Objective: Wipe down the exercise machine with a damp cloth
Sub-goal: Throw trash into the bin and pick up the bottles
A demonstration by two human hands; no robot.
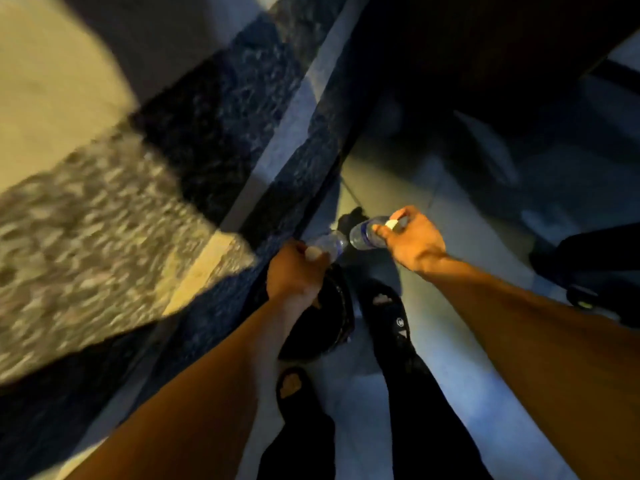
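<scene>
We look down a dim, motion-blurred scene: a dark speckled stone ledge (221,109) runs diagonally on our left, a pale tiled floor (460,244) lies below, and a round black bucket (322,327) stands on it by our feet in black slides. Neither the exercise machine nor a cloth can be made out in this view, so we judge the wiping has not begun and water is being gathered first.

What could go wrong: the two bottles hang close together, nearly touching, and a swing could knock them and loosen a grip. If a cap is not tight, water could fall on the tiles beside our sandals and make them slippery. The low light makes the bucket rim hard to judge.

Our left hand (294,271) curls its fingers around the neck of a clear plastic bottle (327,242), just above the bucket. Our right hand (412,240) grips the neck of a second bottle (365,235), white cap showing between the fingers.
</scene>
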